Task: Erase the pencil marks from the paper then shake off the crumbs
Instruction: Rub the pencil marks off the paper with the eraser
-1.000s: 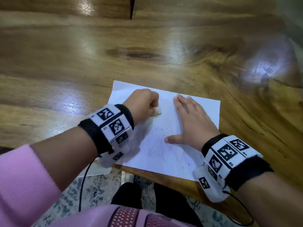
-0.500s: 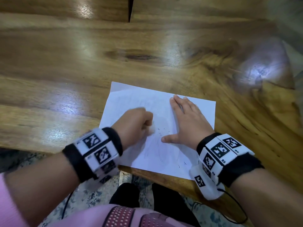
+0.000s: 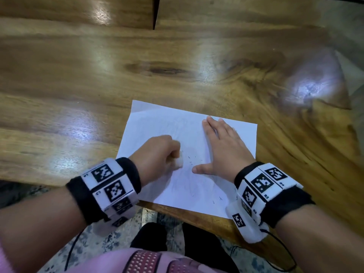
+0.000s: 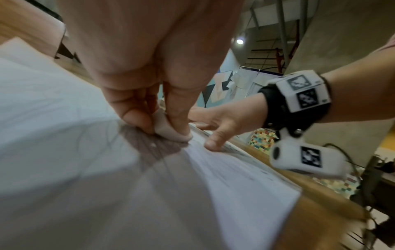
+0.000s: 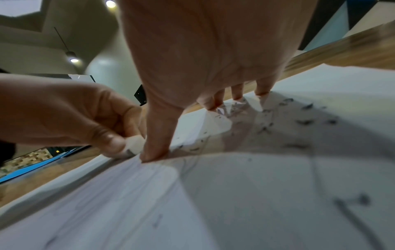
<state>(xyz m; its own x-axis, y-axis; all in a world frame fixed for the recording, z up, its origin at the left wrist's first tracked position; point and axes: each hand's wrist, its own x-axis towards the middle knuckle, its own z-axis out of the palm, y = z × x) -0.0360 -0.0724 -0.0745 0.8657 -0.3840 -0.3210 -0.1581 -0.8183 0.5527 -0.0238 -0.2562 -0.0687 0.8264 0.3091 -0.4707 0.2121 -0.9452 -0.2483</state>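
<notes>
Left hand – eraser – beside crumbs

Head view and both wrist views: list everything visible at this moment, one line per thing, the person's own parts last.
Table: one, glossy brown wood, fills the head view.
Paper: one white sheet, flat at the table's near edge, with faint pencil lines.
Crumbs: many, dark, scattered on the paper between and near the hands.
Eraser: one, white, its tip on the paper.
Floor: patterned, grey, below the table edge.
Wrist bands: two, black with white marker blocks.
Sleeve: pink, lower left corner.
Left hand: pinches the eraser.
Right hand: flat on the paper, fingers straight, thumb spread.
</notes>
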